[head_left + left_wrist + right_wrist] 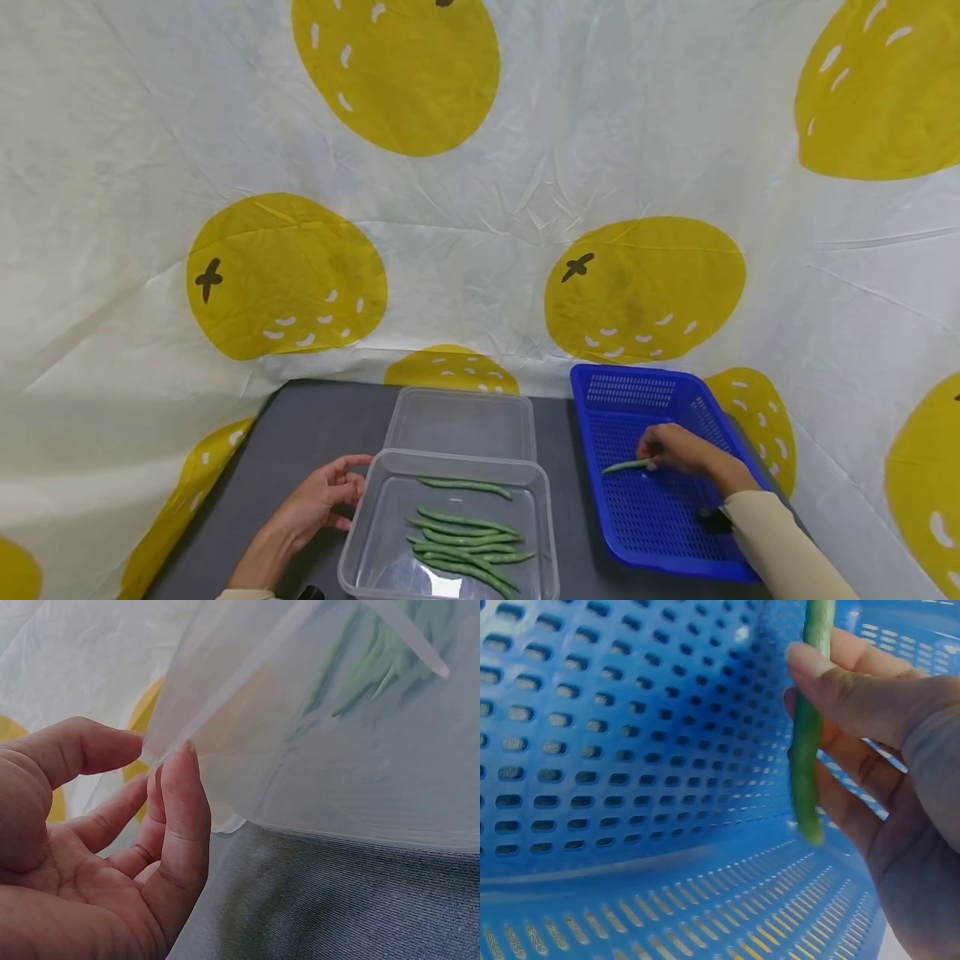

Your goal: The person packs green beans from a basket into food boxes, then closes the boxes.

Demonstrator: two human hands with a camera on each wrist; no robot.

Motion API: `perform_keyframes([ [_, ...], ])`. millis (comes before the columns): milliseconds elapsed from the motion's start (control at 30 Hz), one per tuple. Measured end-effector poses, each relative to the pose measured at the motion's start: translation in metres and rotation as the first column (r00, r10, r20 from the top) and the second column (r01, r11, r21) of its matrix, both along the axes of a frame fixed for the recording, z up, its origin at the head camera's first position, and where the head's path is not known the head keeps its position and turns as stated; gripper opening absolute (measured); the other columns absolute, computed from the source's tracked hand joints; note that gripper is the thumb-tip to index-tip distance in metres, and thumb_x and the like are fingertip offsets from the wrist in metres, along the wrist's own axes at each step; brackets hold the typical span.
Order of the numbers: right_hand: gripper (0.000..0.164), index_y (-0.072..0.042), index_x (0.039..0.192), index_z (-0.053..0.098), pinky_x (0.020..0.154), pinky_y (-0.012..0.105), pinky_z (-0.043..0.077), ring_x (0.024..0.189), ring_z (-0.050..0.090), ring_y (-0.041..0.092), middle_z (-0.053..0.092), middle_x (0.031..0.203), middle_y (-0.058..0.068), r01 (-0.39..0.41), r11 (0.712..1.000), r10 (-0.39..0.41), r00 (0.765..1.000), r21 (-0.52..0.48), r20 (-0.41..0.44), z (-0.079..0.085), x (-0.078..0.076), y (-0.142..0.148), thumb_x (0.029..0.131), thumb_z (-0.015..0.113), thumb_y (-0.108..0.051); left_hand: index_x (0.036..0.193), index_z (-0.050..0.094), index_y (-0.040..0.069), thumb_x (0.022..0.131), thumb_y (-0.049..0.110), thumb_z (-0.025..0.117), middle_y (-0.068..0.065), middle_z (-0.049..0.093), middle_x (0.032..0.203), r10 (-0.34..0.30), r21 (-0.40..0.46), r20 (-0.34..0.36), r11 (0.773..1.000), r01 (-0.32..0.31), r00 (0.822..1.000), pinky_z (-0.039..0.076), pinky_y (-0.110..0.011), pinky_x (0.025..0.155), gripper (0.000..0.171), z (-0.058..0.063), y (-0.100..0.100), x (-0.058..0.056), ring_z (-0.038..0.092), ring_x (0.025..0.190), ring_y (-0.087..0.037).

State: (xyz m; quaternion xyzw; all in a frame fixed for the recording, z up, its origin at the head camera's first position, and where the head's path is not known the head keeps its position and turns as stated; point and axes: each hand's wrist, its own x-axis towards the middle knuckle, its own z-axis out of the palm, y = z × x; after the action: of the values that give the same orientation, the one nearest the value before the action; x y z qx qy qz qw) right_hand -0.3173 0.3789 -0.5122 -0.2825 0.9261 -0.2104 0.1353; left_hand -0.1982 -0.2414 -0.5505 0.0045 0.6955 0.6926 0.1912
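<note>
Over the blue basket (pixel 617 533), my right hand (pixel 671 448) pinches a single green bean (pixel 625 466) between thumb and fingers. The right wrist view shows that bean (pixel 807 769) held lengthwise, its lower end sticking out past the fingertips. My left hand (pixel 324 502) is at the left side of a clear plastic container (pixel 551 533), fingers loosely bent by its rim. In the left wrist view, the fingertips (pixel 180 769) are at the container's edge; whether they press on it I cannot tell. Several green beans (pixel 465 542) lie inside the container, roughly side by side.
Behind the container lies a clear plastic lid (pixel 461 421), flat on the dark grey table (pixel 322 417). A white cloth with yellow fruit shapes (pixel 465 192) hangs behind and along the sides. The basket stands at the right of the table.
</note>
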Motion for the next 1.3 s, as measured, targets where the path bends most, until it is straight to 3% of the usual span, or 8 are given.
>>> perform_keyframes([
  [333, 0.015, -0.010, 0.087, 0.067, 0.067, 0.027, 0.047, 0.075, 0.055, 0.008, 0.064, 0.082, -0.003, 0.008, 1.000, -0.008, 0.999, -0.013, -0.032, 0.014, 0.008, -0.002, 0.084, 0.077, 0.000, 0.151, 0.038, 0.002, 0.094, 0.009, 0.060, -0.003, 0.061, 0.100, 0.003, 0.000, 0.011, 1.000, -0.003, 1.000, 0.055, -0.036, 0.061, 0.061, 0.002, 0.000, 0.002, 0.061, 0.088, -0.021],
  [533, 0.012, -0.009, 0.096, 0.070, 0.070, 0.026, 0.051, 0.079, 0.058, 0.010, 0.066, 0.089, 0.000, 0.054, 0.995, -0.054, 0.999, -0.081, 0.003, 0.025, 0.016, -0.007, 0.087, 0.077, -0.005, 0.151, 0.039, 0.002, 0.094, 0.008, 0.061, -0.003, 0.062, 0.100, 0.009, 0.008, 0.013, 1.000, -0.009, 1.000, 0.056, -0.036, 0.061, 0.061, 0.002, 0.001, 0.002, 0.061, 0.088, -0.021],
  [667, 0.014, -0.009, 0.100, 0.071, 0.071, 0.026, 0.053, 0.082, 0.061, 0.012, 0.068, 0.094, 0.001, 0.050, 0.994, -0.052, 0.998, -0.101, -0.017, 0.032, 0.021, -0.009, 0.088, 0.077, -0.009, 0.150, 0.039, 0.003, 0.094, 0.008, 0.061, -0.004, 0.062, 0.100, 0.011, 0.014, 0.010, 1.000, -0.011, 1.000, 0.056, -0.036, 0.061, 0.060, 0.002, 0.000, 0.002, 0.061, 0.088, -0.021],
  [900, 0.014, -0.012, 0.101, 0.070, 0.072, 0.027, 0.053, 0.084, 0.063, 0.011, 0.068, 0.096, 0.003, 0.028, 0.992, -0.036, 0.997, -0.120, -0.066, 0.043, 0.027, -0.009, 0.089, 0.077, -0.012, 0.151, 0.039, 0.002, 0.095, 0.008, 0.061, -0.004, 0.062, 0.100, 0.006, 0.017, 0.003, 1.000, -0.006, 1.000, 0.056, -0.036, 0.060, 0.061, 0.002, 0.000, 0.002, 0.061, 0.087, -0.021],
  [1133, 0.013, -0.010, 0.100, 0.069, 0.071, 0.026, 0.052, 0.082, 0.061, 0.010, 0.067, 0.093, 0.004, 0.091, 0.984, -0.100, 0.994, -0.152, -0.053, 0.050, 0.031, -0.008, 0.089, 0.076, -0.010, 0.151, 0.039, 0.003, 0.096, 0.009, 0.060, -0.004, 0.062, 0.101, 0.009, 0.016, 0.011, 1.000, -0.009, 1.000, 0.056, -0.037, 0.061, 0.060, 0.001, 0.000, 0.001, 0.061, 0.088, -0.021],
  [1300, 0.014, -0.008, 0.102, 0.068, 0.071, 0.026, 0.053, 0.083, 0.061, 0.011, 0.067, 0.094, 0.007, 0.092, 0.977, -0.101, 0.994, -0.195, -0.039, 0.054, 0.034, -0.012, 0.090, 0.075, -0.010, 0.152, 0.038, 0.003, 0.096, 0.010, 0.060, -0.006, 0.062, 0.102, 0.006, 0.021, 0.007, 1.000, -0.006, 1.000, 0.057, -0.038, 0.061, 0.060, 0.001, 0.000, 0.002, 0.062, 0.088, -0.022],
])
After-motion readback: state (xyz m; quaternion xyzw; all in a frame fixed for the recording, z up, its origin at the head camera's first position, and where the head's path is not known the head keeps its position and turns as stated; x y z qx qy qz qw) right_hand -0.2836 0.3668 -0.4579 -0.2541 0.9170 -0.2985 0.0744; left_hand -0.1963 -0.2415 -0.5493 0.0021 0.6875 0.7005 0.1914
